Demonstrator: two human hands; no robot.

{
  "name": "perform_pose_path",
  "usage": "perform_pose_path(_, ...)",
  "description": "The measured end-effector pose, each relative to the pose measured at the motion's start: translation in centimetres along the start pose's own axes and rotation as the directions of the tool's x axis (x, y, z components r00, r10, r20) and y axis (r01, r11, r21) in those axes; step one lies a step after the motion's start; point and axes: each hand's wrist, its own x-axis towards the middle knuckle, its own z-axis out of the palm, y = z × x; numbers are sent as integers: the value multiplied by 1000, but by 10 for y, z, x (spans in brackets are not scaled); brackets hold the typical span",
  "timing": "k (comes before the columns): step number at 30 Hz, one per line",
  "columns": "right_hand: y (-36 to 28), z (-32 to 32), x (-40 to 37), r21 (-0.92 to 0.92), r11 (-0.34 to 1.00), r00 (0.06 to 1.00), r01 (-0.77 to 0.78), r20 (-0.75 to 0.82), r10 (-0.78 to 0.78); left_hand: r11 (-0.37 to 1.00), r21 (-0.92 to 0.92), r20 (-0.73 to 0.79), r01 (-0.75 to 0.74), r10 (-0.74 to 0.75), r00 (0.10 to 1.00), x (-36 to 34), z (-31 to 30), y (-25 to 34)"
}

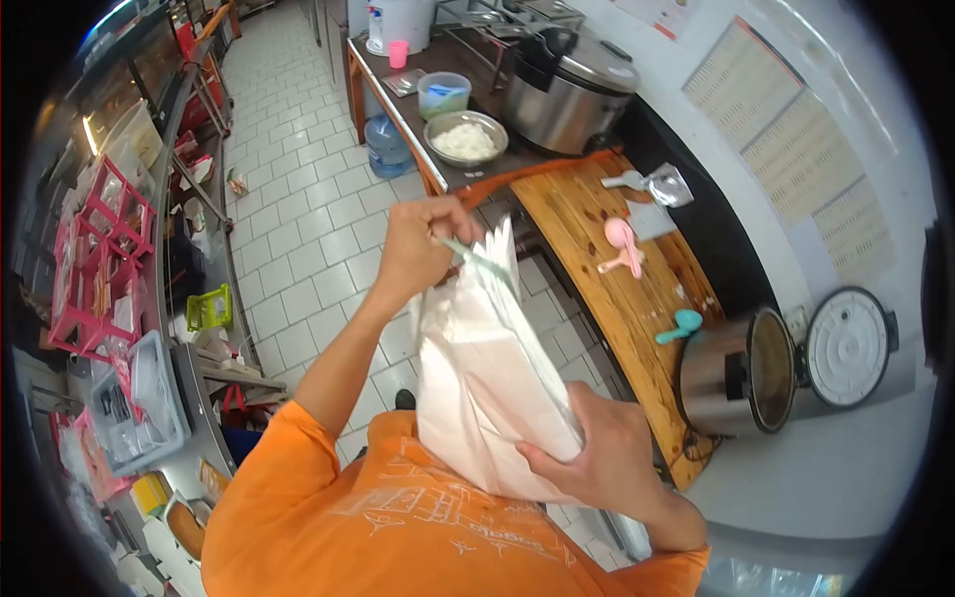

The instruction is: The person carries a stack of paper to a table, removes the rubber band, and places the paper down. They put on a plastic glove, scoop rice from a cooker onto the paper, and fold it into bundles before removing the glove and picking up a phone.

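A bundle of white paper sheets or bags (477,383) is held upright against the front of the orange shirt. A pale green band or strip (482,261) crosses the bundle near its gathered top. My left hand (423,244) is closed on this strip at the upper left of the bundle, its fingers bent. Lower down, my right hand (607,453) grips the right side of the bundle, with the thumb across its front and the other fingers largely hidden behind.
On the right, a wooden table (567,239) bears pink scoops (622,244), a teal scoop (684,323) and an open cooker (741,373). Behind stand a metal bowl (466,137) and a large rice cooker (567,95). Pink baskets (99,269) line the left shelf.
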Motion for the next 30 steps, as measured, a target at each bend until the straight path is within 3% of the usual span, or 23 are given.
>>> perform_pose_path(1, 0, 6, 19, 2, 1000, 1000, 9, -3, -9, 1000, 7, -4, -5, 5, 1000, 9, -10, -11)
perform_pose_path(3, 3, 17, 55, -71, 997, 991, 38, 132, -29, 937, -329, 54, 119, -107, 993, 18, -21, -22)
perform_pose_path(4, 5, 24, 72, -85, 995, 989, 54, 142, -42, 914, -394, 47, -97, 125, 991, 29, -26, -26)
perform_pose_path(5, 7, 35, 85, -105, 991, 987, 84, 144, -69, 912, -395, 24, -110, 129, 991, 44, -33, -24)
perform_pose_path(7, 10, 41, 115, -121, 984, 980, 130, 166, -109, 965, -177, 230, -194, 232, 945, 70, -53, -10)
perform_pose_path(8, 8, 38, 131, -102, 987, 976, 122, 195, -100, 981, -69, 217, -182, 193, 957, 89, -62, -9)
perform_pose_path(10, 8, 29, 157, -78, 990, 969, 119, 225, -99, 965, -263, -148, -14, -26, 989, 148, -72, -84)
perform_pose_path(12, 15, 14, 182, 65, 951, 924, 301, 226, -308, 991, -102, -591, 88, -131, 796, 206, -116, -195)
perform_pose_path(13, 20, 7, 197, 61, 947, 921, 315, 220, -321, 942, 116, -584, 315, -192, 789, 207, -136, -238)
perform_pose_path(14, 30, 0, 211, 91, 945, 897, 314, 296, -327, 890, 323, -426, 323, -168, 889, 197, -167, -327)
perform_pose_path(15, 42, -5, 222, 120, 946, 872, 301, 367, -323, 929, 153, -349, 338, -269, 898, 169, -176, -347)
perform_pose_path(16, 54, -9, 236, 135, 963, 857, 234, 439, -269, 897, 203, -240, 394, -345, 908, 135, -194, -406)
perform_pose_path(17, 68, -11, 250, 135, 969, 881, 207, 405, -244, 868, 48, -105, 493, -487, 867, 96, -197, -406)
perform_pose_path(18, 85, -11, 257, 158, 960, 891, 229, 364, -273, 676, -90, -15, 731, -735, 678, 61, -193, -390)
perform_pose_path(19, 97, -14, 263, 172, 953, 897, 248, 330, -293, 539, -206, 132, 817, -812, 569, 13, -189, -413)
perform_pose_path(20, 103, -19, 277, 149, 977, 907, 154, 371, -200, 691, -97, 345, 717, -652, 675, -15, -159, -415)
perform_pose_path(21, 110, -22, 298, 145, 983, 928, 112, 339, -156, 329, -792, 475, 515, -198, 857, -32, -92, -432)
perform_pose_path(22, 117, -25, 316, 98, 993, 932, 63, 351, -94, 101, -596, 697, 796, -428, 576, -4, -40, -395)
perform_pose_path(23, 120, -29, 326, 49, 999, 926, 12, 377, -30, -460, -613, 776, 642, -198, 599, 48, 0, -295)
perform_pose_path(25, 124, -44, 344, 48, 996, 961, -77, 269, 61, -421, -552, 825, 719, -153, 544, 114, 25, -283)
perform_pose_path(27, 130, -62, 354, 45, 986, 974, -162, 170, 152, -221, -664, 746, 714, -247, 618, 150, 34, -275)
perform_pose_path(29, 134, -85, 346, 69, 779, 782, -624, 51, 622, -20, -731, 647, 682, -336, 684, 161, 32, -264)
perform_pose_path(30, 150, -82, 330, 249, 758, 766, -603, -85, 637, -503, -580, 780, 641, -116, 615, 169, 30, -262)
